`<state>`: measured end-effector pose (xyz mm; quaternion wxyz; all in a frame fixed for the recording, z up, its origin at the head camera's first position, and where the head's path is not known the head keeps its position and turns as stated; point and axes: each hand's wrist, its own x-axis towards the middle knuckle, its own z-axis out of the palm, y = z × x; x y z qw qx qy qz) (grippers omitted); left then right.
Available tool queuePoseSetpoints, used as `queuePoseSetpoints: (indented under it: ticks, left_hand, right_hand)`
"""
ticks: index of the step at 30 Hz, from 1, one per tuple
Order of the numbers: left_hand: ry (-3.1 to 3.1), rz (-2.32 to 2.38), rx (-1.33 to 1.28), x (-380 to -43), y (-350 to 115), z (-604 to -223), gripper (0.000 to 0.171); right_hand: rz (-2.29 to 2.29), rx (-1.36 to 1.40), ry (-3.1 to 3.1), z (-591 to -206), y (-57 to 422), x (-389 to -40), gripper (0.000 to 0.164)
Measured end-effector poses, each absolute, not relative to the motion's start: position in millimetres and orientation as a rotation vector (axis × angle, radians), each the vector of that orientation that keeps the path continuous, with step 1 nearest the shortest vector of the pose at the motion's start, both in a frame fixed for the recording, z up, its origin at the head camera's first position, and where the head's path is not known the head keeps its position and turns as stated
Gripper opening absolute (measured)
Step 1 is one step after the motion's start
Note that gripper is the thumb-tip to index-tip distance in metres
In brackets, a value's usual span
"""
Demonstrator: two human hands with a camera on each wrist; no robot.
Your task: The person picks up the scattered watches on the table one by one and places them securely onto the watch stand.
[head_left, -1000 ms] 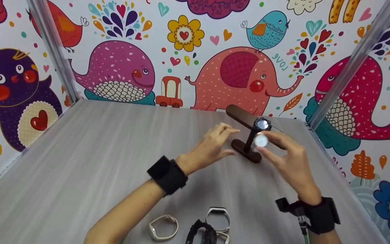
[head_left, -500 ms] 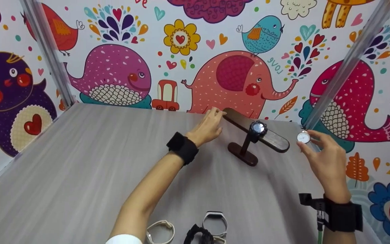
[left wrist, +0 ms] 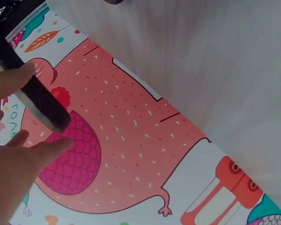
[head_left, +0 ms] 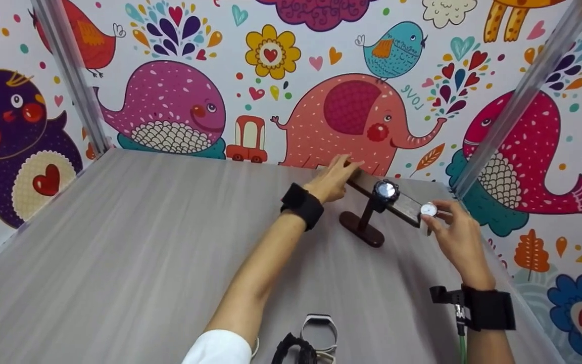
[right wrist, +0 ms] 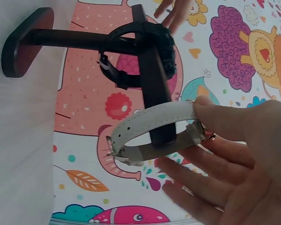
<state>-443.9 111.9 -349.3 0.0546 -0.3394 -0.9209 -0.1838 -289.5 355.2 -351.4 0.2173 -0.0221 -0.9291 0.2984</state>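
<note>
A dark wooden watch stand (head_left: 361,230) stands at the back right of the table, its crossbar raised on a post. A black watch (head_left: 386,191) is strapped around the middle of the bar. My left hand (head_left: 332,181) grips the bar's left end; the left wrist view has a finger over the dark bar (left wrist: 46,104). My right hand (head_left: 458,237) pinches a watch with a white strap (head_left: 428,209) at its case. In the right wrist view the closed loop of that white strap (right wrist: 152,118) encircles the bar's right end.
Near the front edge lie a white band (head_left: 320,332) and a black watch (head_left: 293,349), with part of another pale band beside them. My left sleeve (head_left: 220,348) hides most of a further band. A patterned wall (head_left: 265,101) stands right behind the stand.
My right hand first swung the white watch right, then brought it back left onto the bar's right end. My left hand moved from in front of the stand to the bar's left end.
</note>
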Motion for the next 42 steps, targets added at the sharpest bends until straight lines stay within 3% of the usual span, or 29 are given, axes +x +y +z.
queuePoseSetpoints:
  ticks: [15, 25, 42]
  left_hand:
    - [-2.719, -0.51, -1.038, -450.4, 119.3, -359.6, 0.052]
    - [-2.686, -0.519, -1.032, -451.4, 122.0, -363.1, 0.051]
    - [-2.704, -0.516, -0.959, -450.0, 125.9, -362.7, 0.053]
  right_hand:
    - [0.867, 0.028, -2.628, -359.2, 361.2, -297.2, 0.044]
    - [0.874, 0.123, -2.625, -366.9, 368.6, -300.3, 0.058]
    - [0.703, 0.128, -2.605, -368.8, 360.8, -311.2, 0.062]
